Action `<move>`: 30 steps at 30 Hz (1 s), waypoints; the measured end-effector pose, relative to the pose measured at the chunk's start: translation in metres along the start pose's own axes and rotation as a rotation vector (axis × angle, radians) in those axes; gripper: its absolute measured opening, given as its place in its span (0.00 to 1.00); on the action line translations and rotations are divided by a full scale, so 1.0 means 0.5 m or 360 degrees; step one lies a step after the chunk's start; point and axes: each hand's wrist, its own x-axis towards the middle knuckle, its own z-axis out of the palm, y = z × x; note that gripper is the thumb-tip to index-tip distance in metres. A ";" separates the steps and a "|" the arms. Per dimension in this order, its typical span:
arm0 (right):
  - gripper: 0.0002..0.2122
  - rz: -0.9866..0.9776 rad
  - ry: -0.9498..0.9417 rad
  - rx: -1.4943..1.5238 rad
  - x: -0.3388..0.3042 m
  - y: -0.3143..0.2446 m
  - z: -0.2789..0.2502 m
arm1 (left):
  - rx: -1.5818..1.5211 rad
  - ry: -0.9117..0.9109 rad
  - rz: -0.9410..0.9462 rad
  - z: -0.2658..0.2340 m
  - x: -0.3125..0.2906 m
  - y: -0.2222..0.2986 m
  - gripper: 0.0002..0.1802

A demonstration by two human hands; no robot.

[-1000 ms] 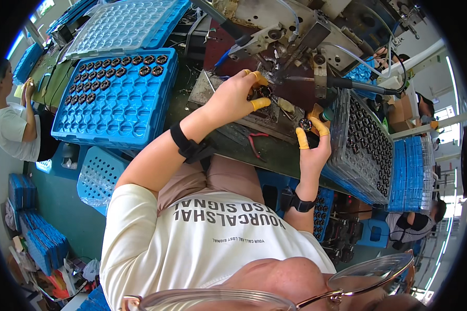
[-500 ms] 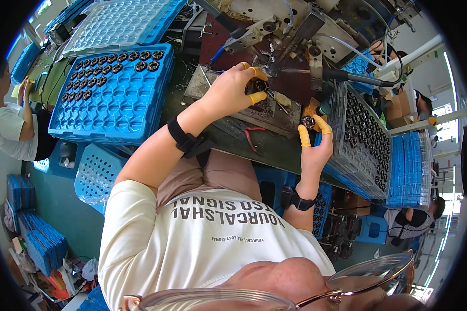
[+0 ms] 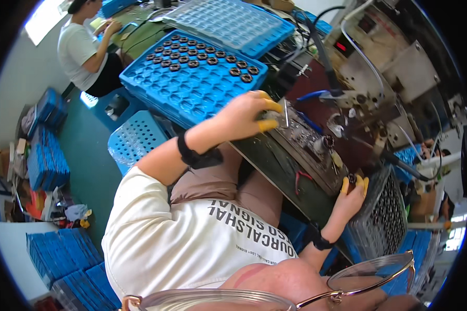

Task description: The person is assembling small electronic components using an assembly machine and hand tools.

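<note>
My left hand (image 3: pixel 246 115), with yellow finger cots on its fingertips, is between the blue tray and the metal work block (image 3: pixel 308 150). Its thumb and forefinger are apart, and I make out nothing between them. At the block's right end, my right hand (image 3: pixel 351 197), also in yellow finger cots, pinches a small dark ring-shaped part (image 3: pixel 352 179). Another round dark part (image 3: pixel 327 141) sits upright on the fixture. The blue tray (image 3: pixel 192 98) holds several rows of similar dark rings in its far pockets, while its nearer pockets are bare.
A clear-lidded tray stack (image 3: pixel 381 220) of dark parts stands at the right. Red-handled pliers (image 3: pixel 302 181) lie near the table's front edge. Behind the block stands a machine (image 3: pixel 368 98) with hoses and cables. A co-worker (image 3: pixel 83 52) sits at the far left, beyond a blue stool (image 3: pixel 137 137).
My left hand has drawn back left from the fixture toward the blue tray. My right hand keeps its ring-shaped part, now near the block's right end. The view has swung left.
</note>
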 end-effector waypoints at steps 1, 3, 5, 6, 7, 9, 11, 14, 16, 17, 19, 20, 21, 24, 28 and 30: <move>0.16 0.0021 0.0017 -0.0003 0.000 -0.008 -0.004 | 0.0084 0.0042 -0.0127 -0.043 -0.022 -0.027 0.18; 0.17 0.0136 -0.0009 0.0018 0.004 -0.021 -0.016 | 0.0334 0.0106 -0.0350 -0.133 -0.068 -0.099 0.15; 0.17 0.0144 0.0009 0.0002 0.010 -0.017 -0.009 | 0.0628 0.0163 -0.0556 -0.223 -0.111 -0.189 0.15; 0.18 0.0209 -0.0045 0.0038 0.011 -0.013 -0.005 | 0.0745 0.0190 -0.0668 -0.264 -0.129 -0.223 0.15; 0.18 0.0278 -0.0098 0.0063 0.012 -0.008 -0.006 | 0.0843 0.0157 -0.0743 -0.295 -0.137 -0.244 0.16; 0.18 0.0302 -0.0098 0.0065 0.014 0.003 -0.005 | 0.0961 0.0064 -0.0824 -0.341 -0.131 -0.275 0.18; 0.18 0.0347 -0.0092 0.0055 0.010 -0.002 -0.016 | 0.0890 0.0030 -0.0852 -0.357 -0.122 -0.298 0.19; 0.16 0.0445 -0.0101 0.0861 0.013 -0.037 -0.062 | 0.0815 -0.0085 -0.0805 -0.346 -0.099 -0.355 0.22; 0.17 0.0419 -0.0034 0.1009 0.002 -0.051 -0.096 | 0.0991 -0.0269 -0.0710 -0.347 -0.085 -0.384 0.19; 0.17 0.0225 0.0086 0.0889 0.001 -0.059 -0.123 | 0.0909 -0.0191 -0.0706 -0.346 -0.090 -0.394 0.17; 0.18 0.0128 0.0240 0.0720 0.002 -0.057 -0.184 | 0.0828 -0.0135 -0.0728 -0.361 -0.113 -0.440 0.17; 0.18 0.0231 0.0301 0.0692 -0.006 -0.039 -0.209 | 0.0894 -0.0041 -0.0697 -0.362 -0.122 -0.452 0.18; 0.17 0.0336 0.0376 0.0715 -0.009 -0.012 -0.228 | 0.0987 0.0002 -0.0482 -0.379 -0.139 -0.472 0.18; 0.17 0.0712 0.0497 0.0389 -0.038 0.100 -0.273 | 0.0808 0.0113 -0.0441 -0.378 -0.136 -0.463 0.17; 0.18 0.0969 0.0247 -0.0045 -0.101 0.235 -0.281 | 0.0158 0.0325 -0.0456 -0.322 -0.138 -0.439 0.19; 0.18 0.1062 0.0177 -0.0022 -0.114 0.257 -0.285 | -0.0143 0.0276 -0.0656 -0.265 -0.120 -0.356 0.23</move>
